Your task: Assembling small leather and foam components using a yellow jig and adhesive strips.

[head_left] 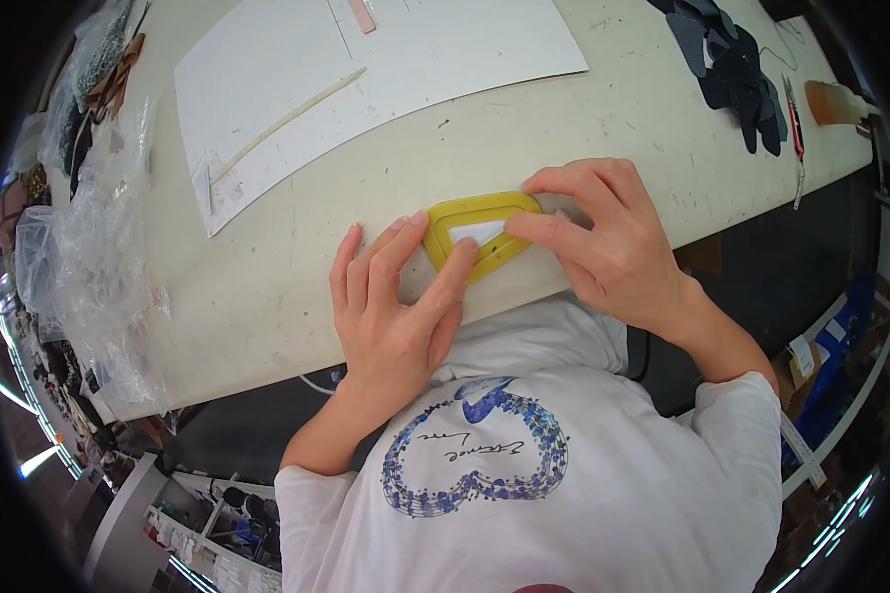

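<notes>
A yellow, rounded-triangle frame-shaped piece (462,211) lies flat near the front edge of a pale worktable (297,287). Inside its opening a small white piece (477,232) shows. My left hand (394,306) rests flat on the table, its fingertips pressing the piece's left and lower edge. My right hand (603,237) covers the right end of the piece, its index finger and thumb pinched at the white piece inside the opening.
A large white sheet (287,69) with a thin pale strip (287,119) on it lies at the back. Crumpled clear plastic bags (89,257) sit at the left edge. Dark blue cut pieces (737,74) and a red-handled tool (793,124) lie far right.
</notes>
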Available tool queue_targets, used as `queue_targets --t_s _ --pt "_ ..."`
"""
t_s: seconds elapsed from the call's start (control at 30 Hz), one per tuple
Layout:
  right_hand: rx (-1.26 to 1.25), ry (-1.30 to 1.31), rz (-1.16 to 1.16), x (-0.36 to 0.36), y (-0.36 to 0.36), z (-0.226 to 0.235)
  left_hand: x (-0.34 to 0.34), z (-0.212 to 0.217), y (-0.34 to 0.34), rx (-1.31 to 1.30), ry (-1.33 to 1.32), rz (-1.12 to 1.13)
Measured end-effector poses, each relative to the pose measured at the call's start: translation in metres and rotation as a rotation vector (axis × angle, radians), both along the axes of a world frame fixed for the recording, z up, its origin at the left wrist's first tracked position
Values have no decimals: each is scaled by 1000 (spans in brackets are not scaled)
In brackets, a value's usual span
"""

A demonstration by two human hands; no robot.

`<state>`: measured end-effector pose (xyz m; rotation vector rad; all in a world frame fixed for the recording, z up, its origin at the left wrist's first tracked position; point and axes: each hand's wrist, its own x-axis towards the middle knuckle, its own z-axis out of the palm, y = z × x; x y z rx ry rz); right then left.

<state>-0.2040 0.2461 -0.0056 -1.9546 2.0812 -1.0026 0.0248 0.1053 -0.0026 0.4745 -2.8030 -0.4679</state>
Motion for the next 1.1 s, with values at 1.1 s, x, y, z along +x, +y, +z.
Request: queue_targets --t_s 1.1 --pt "218 8 -40 -11 -18 31 -15 -3 15 204 188 153"
